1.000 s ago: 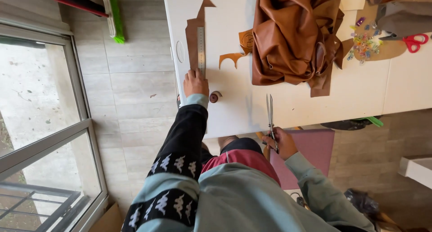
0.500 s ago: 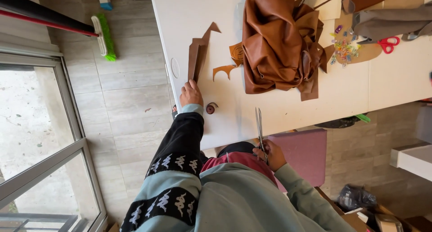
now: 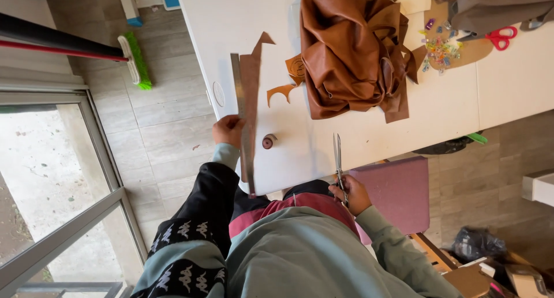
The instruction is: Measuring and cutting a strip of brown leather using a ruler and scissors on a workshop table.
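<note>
Two hands are working at the near edge of a white desk [image 3: 358,142]. The left hand [image 3: 228,130] is gripping a long metal ruler [image 3: 243,125] together with a long narrow strip of brown leather [image 3: 251,84], its fingers closed around both; the pair is lying lengthwise on the desk, the near end overhanging the edge. The right hand [image 3: 351,194] is holding steel scissors [image 3: 338,159] by the handles, fingers wrapped through them, blades pointing away over the desk and looking closed. A small brown spool [image 3: 269,141] is sitting between the hands. Farther back, a heap of brown leather [image 3: 352,49] is lying beside small curved leather offcuts [image 3: 283,91], and red-handled scissors [image 3: 501,37] are resting far right.
</note>
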